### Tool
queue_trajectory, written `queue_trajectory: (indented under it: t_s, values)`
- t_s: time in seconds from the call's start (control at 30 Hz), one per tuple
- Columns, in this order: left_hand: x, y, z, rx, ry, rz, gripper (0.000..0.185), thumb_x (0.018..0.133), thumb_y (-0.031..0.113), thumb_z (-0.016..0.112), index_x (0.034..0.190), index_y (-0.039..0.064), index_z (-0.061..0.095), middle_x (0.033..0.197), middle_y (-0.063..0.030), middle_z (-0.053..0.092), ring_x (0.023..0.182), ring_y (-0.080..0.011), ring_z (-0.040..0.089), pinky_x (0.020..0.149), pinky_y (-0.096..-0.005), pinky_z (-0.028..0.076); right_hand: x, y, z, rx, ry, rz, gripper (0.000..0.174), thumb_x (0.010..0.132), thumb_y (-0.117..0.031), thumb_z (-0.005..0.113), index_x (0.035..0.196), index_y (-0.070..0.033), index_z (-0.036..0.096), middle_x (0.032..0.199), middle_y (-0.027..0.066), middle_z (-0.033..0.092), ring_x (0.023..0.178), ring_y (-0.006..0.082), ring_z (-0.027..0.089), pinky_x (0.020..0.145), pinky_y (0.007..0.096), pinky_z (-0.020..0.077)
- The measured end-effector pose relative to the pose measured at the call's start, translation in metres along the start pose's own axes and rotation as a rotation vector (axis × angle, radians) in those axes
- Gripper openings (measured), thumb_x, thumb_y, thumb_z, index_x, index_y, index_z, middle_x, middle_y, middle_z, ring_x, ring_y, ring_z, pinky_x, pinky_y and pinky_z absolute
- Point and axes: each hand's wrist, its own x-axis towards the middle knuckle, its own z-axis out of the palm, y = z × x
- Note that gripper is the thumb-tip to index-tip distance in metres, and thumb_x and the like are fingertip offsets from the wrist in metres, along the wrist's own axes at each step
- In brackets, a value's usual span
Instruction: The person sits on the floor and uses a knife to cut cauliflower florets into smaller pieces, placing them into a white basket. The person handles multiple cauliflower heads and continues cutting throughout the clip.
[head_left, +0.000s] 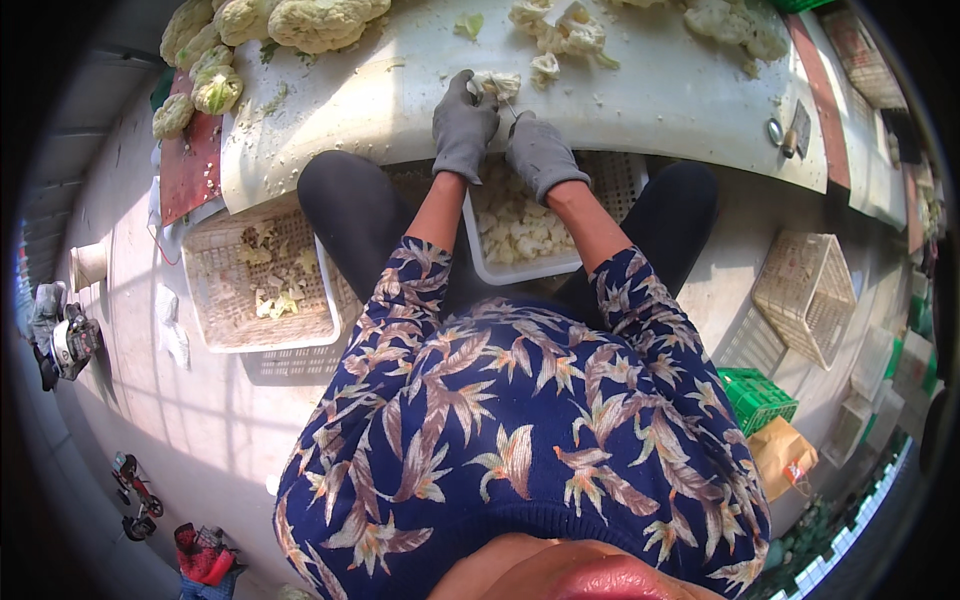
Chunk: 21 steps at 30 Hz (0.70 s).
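Note:
Both my hands wear grey gloves and meet over the near edge of the pale-covered table (360, 112). My left hand (466, 124) grips a piece of cauliflower (501, 84) by its side. In my right hand (541, 150) is a knife, its thin blade (512, 109) pointing at that piece; the handle is hidden in the glove. A small floret (545, 67) and a larger cut cauliflower (562, 30) lie just beyond my hands. Below them, between my knees, a white plastic crate (517, 274) holds many cut florets (517, 232).
Whole cauliflowers (322, 22) are heaped at the table's far left. A knife with a wooden handle (790, 142) lies at the right. On the floor stand a crate with trimmings (262, 346), a tipped beige crate (806, 292), a green crate (757, 397) and a bucket (90, 266).

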Motion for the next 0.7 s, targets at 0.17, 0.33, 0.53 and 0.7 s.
queue_trajectory:
  t_s: [0.17,0.33,0.53,0.7]
  values:
    - [-0.005,0.002,0.004,-0.025,0.023,0.000,0.052,0.091,0.030,0.068,0.137,0.007,0.057,0.111,-0.0197,0.072,0.104,-0.0341,0.070,0.090,-0.0423,0.053,-0.002,-0.004,0.007,-0.008,-0.028,0.088,0.024,0.095,-0.014,0.048,0.106,0.004,0.059,0.094,0.0301,0.072,0.093,0.0445,0.071,0.086,0.0504,0.0542]
    - [-0.006,0.008,0.006,0.006,0.027,0.007,0.052,0.091,0.031,0.066,0.136,0.007,0.057,0.119,-0.0199,0.067,0.110,-0.0366,0.066,0.094,-0.0443,0.051,-0.004,0.006,0.007,-0.014,-0.009,0.045,0.025,0.095,-0.015,0.048,0.106,0.004,0.060,0.094,0.0306,0.071,0.093,0.0446,0.071,0.085,0.0511,0.0543]
    - [0.001,0.008,0.005,0.065,-0.003,0.052,0.052,0.089,0.029,0.065,0.136,0.010,0.058,0.121,-0.0191,0.066,0.113,-0.0371,0.063,0.097,-0.0443,0.049,0.003,0.025,0.014,0.125,-0.042,0.100,0.034,0.092,-0.024,0.053,0.101,0.005,0.067,0.096,0.0275,0.072,0.096,0.0435,0.070,0.086,0.0510,0.0536]
    - [0.019,-0.003,-0.009,0.215,-0.039,0.224,0.048,0.087,0.024,0.065,0.135,0.019,0.062,0.121,-0.0155,0.065,0.117,-0.0338,0.059,0.102,-0.0426,0.045,-0.002,0.040,0.000,0.672,-0.302,0.368,0.039,0.095,-0.030,0.051,0.102,0.004,0.068,0.100,0.0280,0.072,0.101,0.0449,0.068,0.088,0.0516,0.0517]
